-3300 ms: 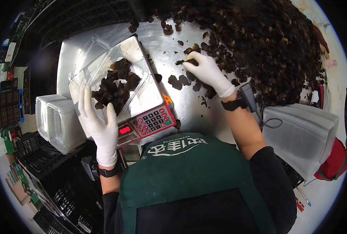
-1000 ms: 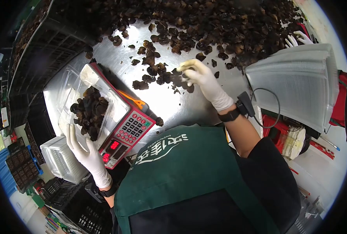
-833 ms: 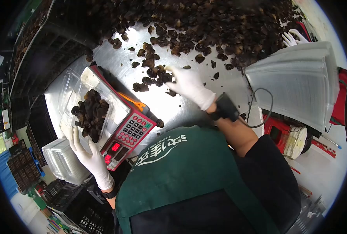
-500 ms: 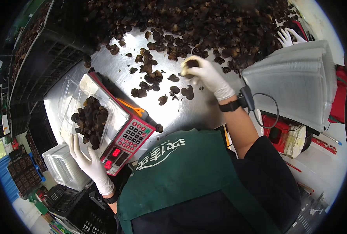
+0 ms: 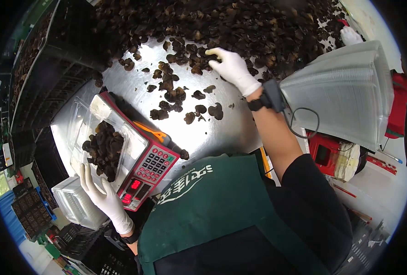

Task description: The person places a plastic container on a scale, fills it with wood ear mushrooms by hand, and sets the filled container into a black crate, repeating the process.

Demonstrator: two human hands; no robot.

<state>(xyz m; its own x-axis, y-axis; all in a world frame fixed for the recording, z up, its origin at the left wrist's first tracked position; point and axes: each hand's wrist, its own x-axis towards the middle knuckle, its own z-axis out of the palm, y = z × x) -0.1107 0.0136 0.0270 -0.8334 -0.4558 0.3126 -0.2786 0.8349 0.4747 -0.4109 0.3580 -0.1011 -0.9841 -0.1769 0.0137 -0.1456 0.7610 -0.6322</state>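
My left hand [image 5: 103,199], in a white glove, has its fingers spread beside the near edge of a clear plastic tray [image 5: 77,133]. Dark mushroom pieces [image 5: 105,149] are heaped in that tray, which rests on a red and silver scale [image 5: 154,160] with lit red digits. My right hand [image 5: 231,66], gloved too, is over the near edge of a large pile of dark mushrooms [image 5: 258,27]. Its thumb and index finger are apart, and nothing shows between them. Loose pieces [image 5: 173,95] lie scattered on the metal table [image 5: 235,123] between my hands.
A tall stack of clear lids or trays [image 5: 341,91] stands at the right, and smaller clear containers [image 5: 77,201] sit at the lower left. Black crates [image 5: 52,78] line the left side. Another person's gloved hand [image 5: 350,35] is at the upper right.
My right hand has moved up toward the pile, and the dark piece it held no longer shows in it. The other person's hand has shifted at the upper right.
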